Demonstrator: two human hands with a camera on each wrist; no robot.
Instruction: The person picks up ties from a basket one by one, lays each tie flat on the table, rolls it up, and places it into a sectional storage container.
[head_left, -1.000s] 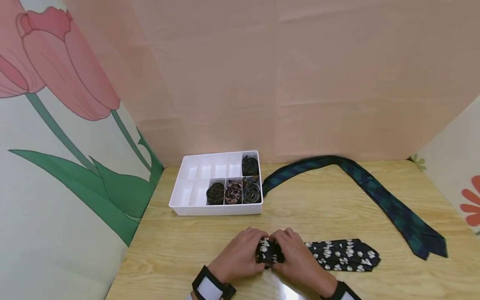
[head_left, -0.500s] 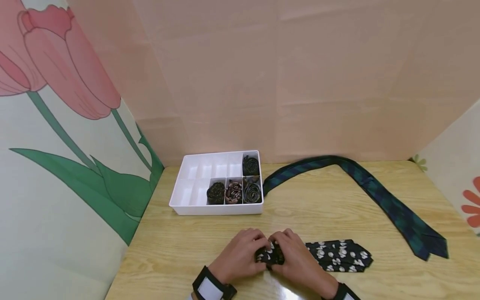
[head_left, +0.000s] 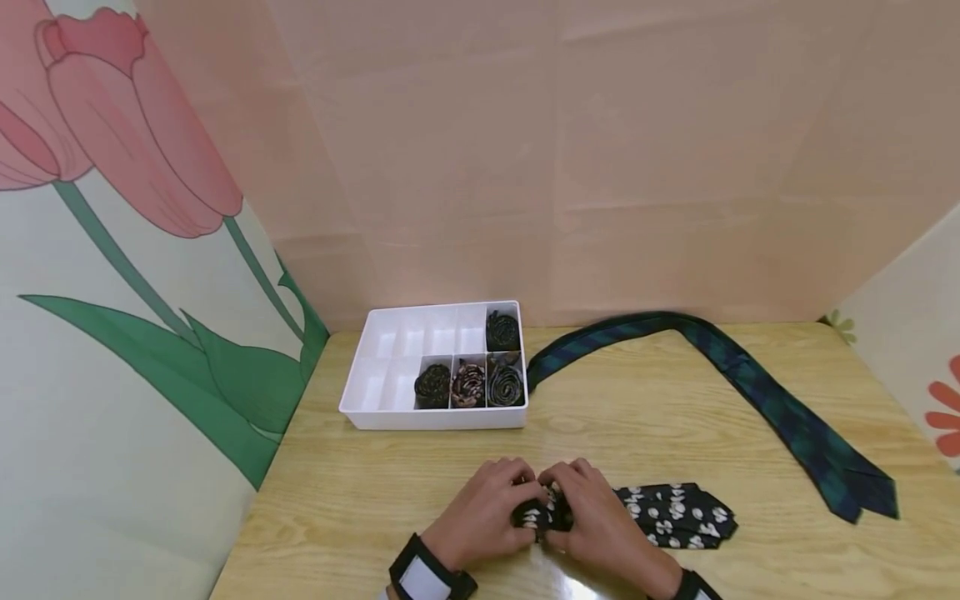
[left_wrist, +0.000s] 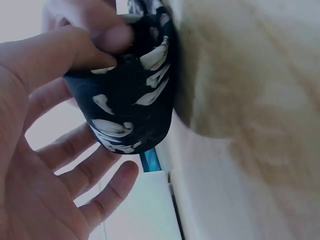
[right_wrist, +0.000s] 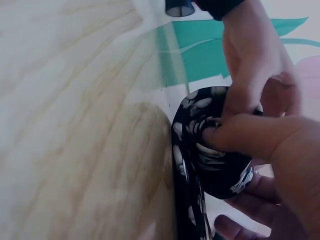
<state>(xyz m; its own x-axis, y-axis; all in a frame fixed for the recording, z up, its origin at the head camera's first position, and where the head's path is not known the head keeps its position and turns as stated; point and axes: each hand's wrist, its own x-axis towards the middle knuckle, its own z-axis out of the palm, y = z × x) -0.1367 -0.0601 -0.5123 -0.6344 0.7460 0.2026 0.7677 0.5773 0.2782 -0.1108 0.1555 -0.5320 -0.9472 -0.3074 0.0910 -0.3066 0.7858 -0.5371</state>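
Note:
Between both hands is a black necktie with white floral print [head_left: 678, 515], partly wound into a roll [left_wrist: 125, 107]. Its flat pointed end lies on the table to the right. My left hand [head_left: 487, 512] grips the roll from the left, thumb and fingertips on it. On the other side my right hand [head_left: 600, 517] pinches the roll, its thumb pressing on the coiled end in the right wrist view. The roll's spiral layers [right_wrist: 212, 145] show there, with the unrolled strip running down along the tabletop.
Behind the hands stands a white divided box [head_left: 438, 422]. Several rolled ties, such as a brownish one [head_left: 468, 386], sit in its right-side compartments. A dark green and navy necktie [head_left: 772, 400] lies curved on the wooden table [head_left: 337, 492], reaching the box's right side.
The flat end of the floral necktie has drawn left toward the hands and become shorter as the roll turns. Both hands stay in nearly the same place, their fingers shifting on the roll.

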